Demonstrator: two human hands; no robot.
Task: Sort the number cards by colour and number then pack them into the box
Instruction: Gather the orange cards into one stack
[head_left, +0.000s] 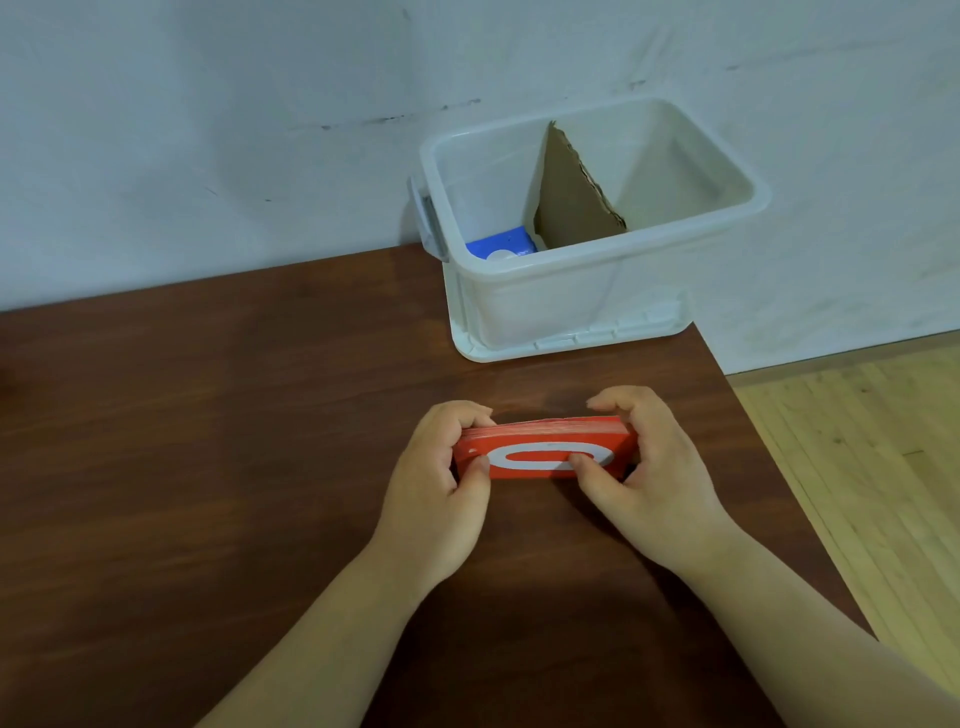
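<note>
Stack of red number cards (545, 448), a white zero facing the camera, gripped at its ends by the left hand (441, 467) and right hand (652, 462) at the table (208, 415); whether it touches the tabletop is unclear. Behind it stands a white box (571, 306) split by a cardboard divider (571, 202). Blue cards (501, 243) lie in the left compartment, largely hidden by the near wall.

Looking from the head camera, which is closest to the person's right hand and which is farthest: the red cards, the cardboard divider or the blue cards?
1. The red cards, gripped by the right hand itself, with the left hand on the other end.
2. The cardboard divider, upright in the middle of the white box ahead.
3. The blue cards, in the box's left compartment, beyond the divider.
</note>
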